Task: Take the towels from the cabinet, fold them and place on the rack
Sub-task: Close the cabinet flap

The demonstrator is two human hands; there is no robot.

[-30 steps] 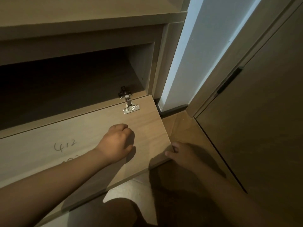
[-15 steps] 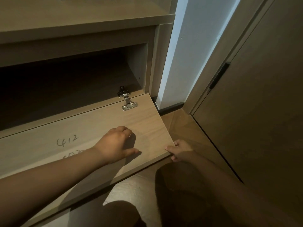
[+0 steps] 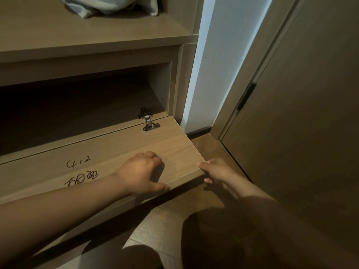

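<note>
Two hands set on the drop-down cabinet door (image 3: 116, 152), left hand (image 3: 142, 172) curled in a fist near its front edge, right hand (image 3: 215, 169) pinching its front right corner, pale towel (image 3: 108, 5) bunched on the shelf (image 3: 87, 33) above the open compartment.

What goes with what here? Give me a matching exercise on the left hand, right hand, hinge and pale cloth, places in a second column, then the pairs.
Things:
1. left hand
2. right hand
3. hinge
4. pale cloth

Places:
A. on the shelf above the open compartment
B. at the flap door's right front corner
C. at the flap's back edge
D. on the flap's inner face, thumb at its front edge

Pairs: 1-D, 2-B, 3-C, 4-A
</note>
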